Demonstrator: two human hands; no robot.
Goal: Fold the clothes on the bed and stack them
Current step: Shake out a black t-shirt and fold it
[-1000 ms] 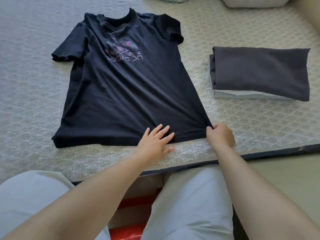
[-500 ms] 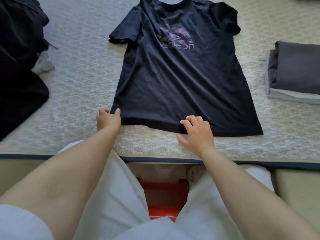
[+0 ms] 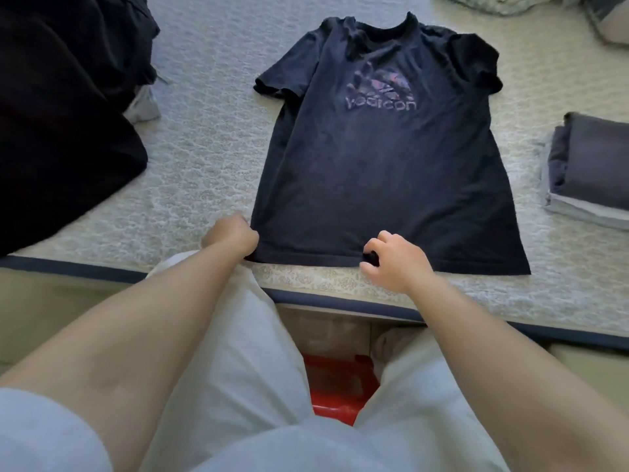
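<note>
**Both hands on the hem of a dark T-shirt spread on the bed**

A dark T-shirt (image 3: 384, 172) lies flat, front up, on the pale patterned bed cover (image 3: 204, 155), collar at the far side and hem at the near edge of the bed. A purple-pink logo (image 3: 381, 92) sits on the chest. Both short sleeves are spread out, the right one a bit rumpled.

The left hand (image 3: 231, 235) is curled at the near left corner of the hem; fingers closed on the fabric there (the fingertips themselves are hidden under the knuckles). The right hand (image 3: 394, 260) is at the middle of the hem, thumb and fingers pinching a small fold of the cloth, which bunches slightly between them. The right part of the hem, out to the near right corner, lies flat and free.

To the right, well apart from the shirt, is a stack of folded clothes (image 3: 592, 165): a dark grey piece on top, lighter pieces under it, partly cut by the frame edge. At far left a heap of black clothes (image 3: 58, 114) lies unfolded, with a bit of light fabric (image 3: 143, 105) poking out at its right side.

The person's legs in light trousers (image 3: 238, 369) fill the near part of the view, with something red (image 3: 337, 386) on the floor between them.
</note>
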